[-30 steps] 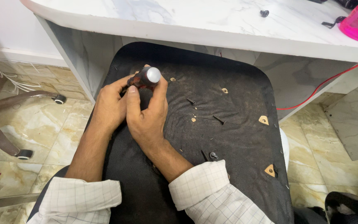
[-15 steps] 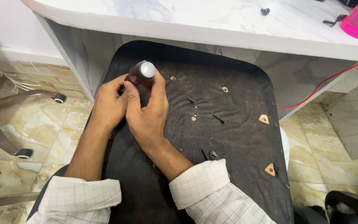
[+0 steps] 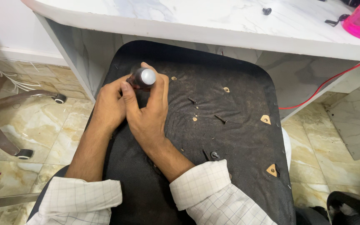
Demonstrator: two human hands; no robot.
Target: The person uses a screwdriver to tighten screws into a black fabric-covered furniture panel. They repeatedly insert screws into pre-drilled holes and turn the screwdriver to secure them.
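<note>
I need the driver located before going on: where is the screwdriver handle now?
In the head view, the screwdriver handle stands upright at the upper left of the black seat underside, gripped between the left hand and right hand, just below the marble desk edge.

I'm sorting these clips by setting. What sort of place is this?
Probably an indoor furniture repair or assembly spot: an upturned black chair seat with loose screws, a detached wheeled chair base on the tiled floor, beside a marble-look desk.

both hands (image 3: 134, 108) on the seat pad (image 3: 238, 137), loose screws (image 3: 219, 118) to their right, table (image 3: 213, 21) beyond
</note>
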